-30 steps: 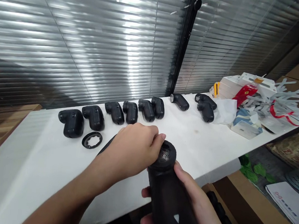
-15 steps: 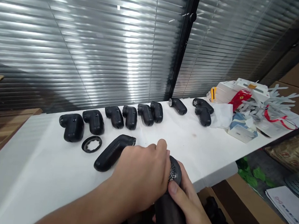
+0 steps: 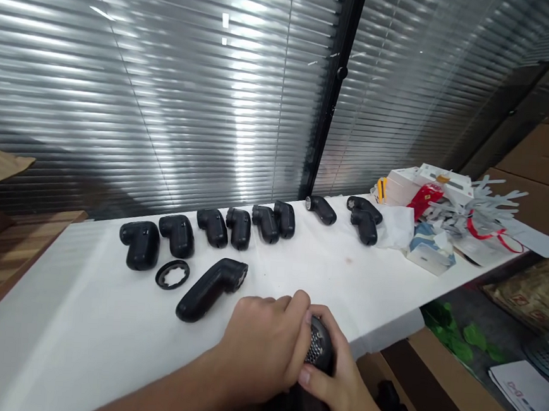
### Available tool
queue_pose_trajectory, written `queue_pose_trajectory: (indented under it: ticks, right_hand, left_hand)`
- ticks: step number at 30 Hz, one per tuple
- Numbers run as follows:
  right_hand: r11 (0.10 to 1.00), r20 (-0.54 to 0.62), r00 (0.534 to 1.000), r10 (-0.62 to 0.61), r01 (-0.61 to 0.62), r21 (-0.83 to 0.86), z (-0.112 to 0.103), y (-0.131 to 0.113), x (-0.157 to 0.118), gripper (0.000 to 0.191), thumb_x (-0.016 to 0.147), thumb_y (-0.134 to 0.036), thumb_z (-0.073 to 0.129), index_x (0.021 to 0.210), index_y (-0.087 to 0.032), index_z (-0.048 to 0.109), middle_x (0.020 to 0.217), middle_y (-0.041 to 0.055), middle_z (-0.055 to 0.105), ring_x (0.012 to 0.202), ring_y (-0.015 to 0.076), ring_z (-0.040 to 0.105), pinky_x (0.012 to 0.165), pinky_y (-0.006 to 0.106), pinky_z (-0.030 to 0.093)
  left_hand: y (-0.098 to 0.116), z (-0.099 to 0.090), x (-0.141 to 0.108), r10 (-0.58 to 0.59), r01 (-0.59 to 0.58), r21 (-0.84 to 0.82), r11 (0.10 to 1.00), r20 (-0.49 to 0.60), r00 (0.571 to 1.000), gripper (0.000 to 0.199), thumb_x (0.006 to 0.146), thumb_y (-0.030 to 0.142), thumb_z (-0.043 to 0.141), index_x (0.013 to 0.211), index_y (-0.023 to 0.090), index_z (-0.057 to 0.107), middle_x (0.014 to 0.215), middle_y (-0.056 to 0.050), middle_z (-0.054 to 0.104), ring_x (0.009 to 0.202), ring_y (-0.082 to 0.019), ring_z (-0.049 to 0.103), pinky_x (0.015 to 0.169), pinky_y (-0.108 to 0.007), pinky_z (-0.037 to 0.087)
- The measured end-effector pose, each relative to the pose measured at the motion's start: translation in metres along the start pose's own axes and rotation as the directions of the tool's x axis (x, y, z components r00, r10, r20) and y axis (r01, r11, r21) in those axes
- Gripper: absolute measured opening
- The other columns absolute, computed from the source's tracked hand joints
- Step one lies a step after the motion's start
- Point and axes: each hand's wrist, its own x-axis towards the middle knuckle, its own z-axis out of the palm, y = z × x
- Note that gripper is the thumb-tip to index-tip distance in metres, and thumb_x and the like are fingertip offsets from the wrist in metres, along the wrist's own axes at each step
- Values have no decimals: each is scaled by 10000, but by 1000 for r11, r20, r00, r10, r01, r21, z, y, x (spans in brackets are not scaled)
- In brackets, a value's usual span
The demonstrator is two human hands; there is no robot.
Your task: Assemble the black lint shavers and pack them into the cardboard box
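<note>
A black fabric shaver, with a round perforated metal head facing up, is held low in front of the table's near edge. My right hand wraps around its head, thumb on the near rim and fingers along the far side. Closed like a fist, my left hand presses against the left side of that head; whatever its fingers hold is hidden. Just beyond the left hand, another angled black shaver lies on the white table. Beside it is a black ring with a notched inner edge.
Several black shavers stand in a row along the window blinds. Farther right lie more shavers, white boxes, a tissue box and a red ribbon. Below the table's right edge is a cardboard box.
The camera view has tilted, so table and objects sit lower in the picture. Both hands stay on the shaver, with the right fingers now curled farther over the far side of its head.
</note>
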Motion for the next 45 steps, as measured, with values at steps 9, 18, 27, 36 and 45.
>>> queue_pose_trajectory:
  ticks: [9, 18, 27, 36, 45]
  right_hand:
    - [942, -185, 971, -153, 87, -325, 21, -1, -1, 707, 624, -252, 717, 1254, -236, 396, 1191, 74, 609, 1141, 289, 574, 944, 410, 440]
    - [892, -169, 977, -128, 39, -450, 19, -6, -3, 687, 535, -160, 752, 1127, -239, 411, 1103, 77, 628, 1053, 314, 619, 891, 449, 484]
    - [931, -292, 956, 34, -136, -338, 17, 1, 19, 909, 528, -156, 760, 1281, -264, 262, 1145, 70, 615, 1016, 290, 642, 878, 437, 475]
    - [935, -313, 949, 31, -138, -327, 2, 15, 50, 694, 591, -293, 808, 1221, -221, 526, 1095, 59, 703, 1051, 287, 647, 885, 390, 494]
    - [952, -257, 966, -26, -54, -300, 4, 19, 57, 642, 608, -246, 772, 1218, -201, 574, 1083, 42, 725, 1011, 267, 656, 876, 354, 499]
  left_hand:
    - [10, -2, 6, -186, 148, -562, 814, -10, 983, 376, 1028, 408, 373, 1134, 216, 678, 1136, -52, 704, 1069, -226, 644, 927, -349, 498]
    - [13, 12, -13, -102, 28, -678, 735, -69, 992, 323, 985, 340, 472, 1159, 254, 730, 1282, -36, 669, 1297, -234, 545, 1109, -371, 428]
    - [-1, 25, 13, -265, 139, -748, 649, -51, 963, 475, 1032, 433, 389, 899, 198, 780, 974, -32, 765, 1038, -208, 685, 927, -302, 502]
    - [-21, 43, 47, -501, 291, -734, 614, -77, 862, 629, 1006, 584, 341, 751, 180, 750, 776, -47, 735, 814, -213, 689, 819, -305, 481]
    - [-24, 34, 51, -482, 348, -675, 650, -12, 876, 638, 1012, 579, 297, 725, 203, 726, 786, -30, 723, 765, -205, 647, 737, -319, 438]
